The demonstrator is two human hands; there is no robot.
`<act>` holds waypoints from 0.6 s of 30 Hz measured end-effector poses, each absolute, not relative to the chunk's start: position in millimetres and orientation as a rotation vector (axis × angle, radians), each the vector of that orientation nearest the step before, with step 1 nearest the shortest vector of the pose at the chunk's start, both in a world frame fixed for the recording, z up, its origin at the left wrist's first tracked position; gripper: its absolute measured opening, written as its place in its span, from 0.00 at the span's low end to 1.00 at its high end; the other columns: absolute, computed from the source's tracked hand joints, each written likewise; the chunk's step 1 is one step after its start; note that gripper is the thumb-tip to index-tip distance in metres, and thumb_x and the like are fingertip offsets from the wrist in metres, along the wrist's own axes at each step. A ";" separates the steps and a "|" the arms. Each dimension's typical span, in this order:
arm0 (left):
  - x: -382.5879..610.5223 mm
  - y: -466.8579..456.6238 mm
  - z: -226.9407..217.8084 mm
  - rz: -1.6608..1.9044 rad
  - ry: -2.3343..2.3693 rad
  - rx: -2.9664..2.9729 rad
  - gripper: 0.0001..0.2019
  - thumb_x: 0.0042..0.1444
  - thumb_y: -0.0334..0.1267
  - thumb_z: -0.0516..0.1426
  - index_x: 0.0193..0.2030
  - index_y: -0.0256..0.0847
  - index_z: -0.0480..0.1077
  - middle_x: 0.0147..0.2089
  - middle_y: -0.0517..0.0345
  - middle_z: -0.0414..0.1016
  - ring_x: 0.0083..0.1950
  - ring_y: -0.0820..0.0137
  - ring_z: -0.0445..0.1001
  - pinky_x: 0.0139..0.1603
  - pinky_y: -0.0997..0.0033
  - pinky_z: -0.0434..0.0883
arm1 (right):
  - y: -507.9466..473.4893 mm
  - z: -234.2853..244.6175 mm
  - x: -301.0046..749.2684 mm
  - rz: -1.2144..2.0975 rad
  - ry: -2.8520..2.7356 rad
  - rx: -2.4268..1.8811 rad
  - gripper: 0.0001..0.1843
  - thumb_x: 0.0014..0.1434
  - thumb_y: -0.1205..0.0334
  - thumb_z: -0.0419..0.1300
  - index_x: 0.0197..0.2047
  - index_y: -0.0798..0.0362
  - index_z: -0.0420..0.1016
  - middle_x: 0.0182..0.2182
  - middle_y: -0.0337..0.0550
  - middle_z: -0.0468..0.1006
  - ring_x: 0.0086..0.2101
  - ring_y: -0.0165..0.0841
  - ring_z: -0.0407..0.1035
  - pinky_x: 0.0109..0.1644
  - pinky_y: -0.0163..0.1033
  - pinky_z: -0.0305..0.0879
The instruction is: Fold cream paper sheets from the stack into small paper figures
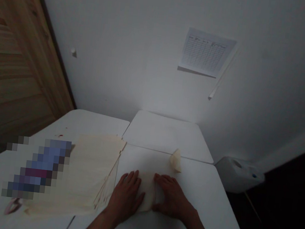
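Observation:
A small pale, flat, folded-looking sheet (147,193) lies on the white table between my hands; I cannot tell whether it is paper or cloth. My left hand (126,198) rests along its left side, fingers stretched forward and thumb on its near part. On the opposite side, my right hand (172,197) has fingertips at the far right corner and its thumb at the near right edge, spread apart. Just beyond my right hand sits a small cream folded piece (175,161). Left of my left hand, a stack of large cream sheets (87,173) lies with its right edges fanned out.
A blurred-out bluish item (41,168) lies left of the stack, with pinkish scissor-like handles (13,206) below it. The white tabletop (167,132) has seams and meets the wall. A whitish plastic jug (236,175) stands beyond the right edge. A printed sheet (207,52) hangs on the wall.

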State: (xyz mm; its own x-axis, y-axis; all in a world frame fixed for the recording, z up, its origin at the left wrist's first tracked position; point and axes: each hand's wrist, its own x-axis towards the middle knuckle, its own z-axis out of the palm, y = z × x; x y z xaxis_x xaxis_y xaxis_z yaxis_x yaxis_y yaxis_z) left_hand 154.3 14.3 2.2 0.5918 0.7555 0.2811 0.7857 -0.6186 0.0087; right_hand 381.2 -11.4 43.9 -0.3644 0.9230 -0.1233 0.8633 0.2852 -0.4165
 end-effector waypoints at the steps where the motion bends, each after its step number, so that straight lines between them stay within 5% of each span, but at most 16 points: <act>1: 157.9 15.9 4.0 -0.379 -1.338 -2.678 0.20 0.62 0.47 0.49 0.51 0.34 0.69 0.59 0.38 0.68 0.60 0.51 0.65 0.60 0.48 0.59 | -12.6 46.1 382.4 0.646 -2.422 -1.658 0.54 0.38 0.45 0.70 0.66 0.51 0.56 0.66 0.46 0.55 0.62 0.46 0.50 0.65 0.47 0.42; 6: 174.8 31.2 4.0 -0.340 -1.251 -2.793 0.19 0.56 0.30 0.51 0.54 0.31 0.68 0.60 0.40 0.67 0.60 0.54 0.64 0.60 0.53 0.61 | -14.8 49.6 381.8 0.605 -2.427 -1.667 0.45 0.46 0.48 0.65 0.65 0.49 0.58 0.66 0.44 0.54 0.63 0.44 0.49 0.65 0.47 0.42; 11: 176.4 41.7 1.8 -0.378 -1.087 -3.001 0.28 0.52 0.27 0.51 0.62 0.37 0.60 0.65 0.49 0.62 0.60 0.56 0.62 0.61 0.54 0.59 | -13.0 40.4 368.1 0.354 -2.348 -1.728 0.24 0.61 0.56 0.53 0.60 0.50 0.65 0.61 0.44 0.64 0.58 0.41 0.57 0.63 0.47 0.48; 18: 176.5 45.7 0.4 -0.368 -1.093 -3.065 0.32 0.49 0.28 0.52 0.64 0.38 0.58 0.69 0.51 0.55 0.62 0.54 0.58 0.62 0.51 0.56 | -20.9 32.1 360.4 0.134 -2.356 -1.740 0.26 0.61 0.62 0.53 0.62 0.46 0.61 0.60 0.44 0.65 0.57 0.43 0.58 0.61 0.50 0.51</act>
State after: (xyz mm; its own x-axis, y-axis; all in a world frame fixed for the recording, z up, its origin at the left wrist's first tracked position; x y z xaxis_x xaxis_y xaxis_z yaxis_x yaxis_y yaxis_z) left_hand 176.5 45.7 0.4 0.7532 0.6368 0.1649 0.6070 -0.7694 0.1989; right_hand 360.4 -20.9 32.1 -0.2812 0.9529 0.1132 0.9339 0.2989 -0.1963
